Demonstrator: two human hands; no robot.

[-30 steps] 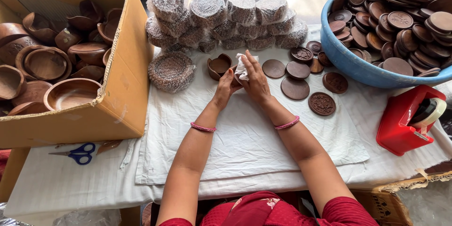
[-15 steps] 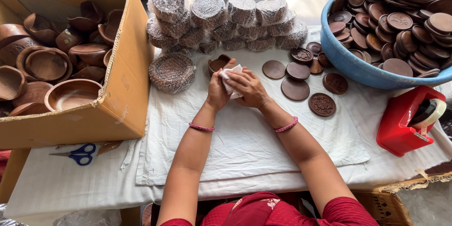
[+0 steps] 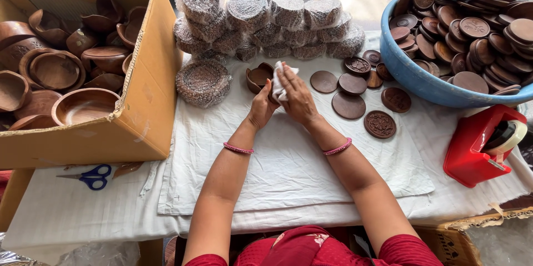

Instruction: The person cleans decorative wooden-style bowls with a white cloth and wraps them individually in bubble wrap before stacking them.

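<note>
Over white cloth [image 3: 288,160], left hand [image 3: 261,108] cups brown bowl [image 3: 259,76], right hand [image 3: 297,97] pressing rag [image 3: 277,80].

A large cardboard box [image 3: 139,127] of brown wooden bowls [image 3: 83,108] stood left; a blue plastic basin [image 3: 422,80] of round carved lids [image 3: 472,27] stood right.

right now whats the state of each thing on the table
left hand: holds a small brown bowl
right hand: presses a white cloth on the bowl
cardboard box: open, full of wooden bowls
blue basin: heaped with brown discs
wrapped bundles: stacked, sealed
scissors: closed, flat
tape dispenser: upright, loaded
</note>
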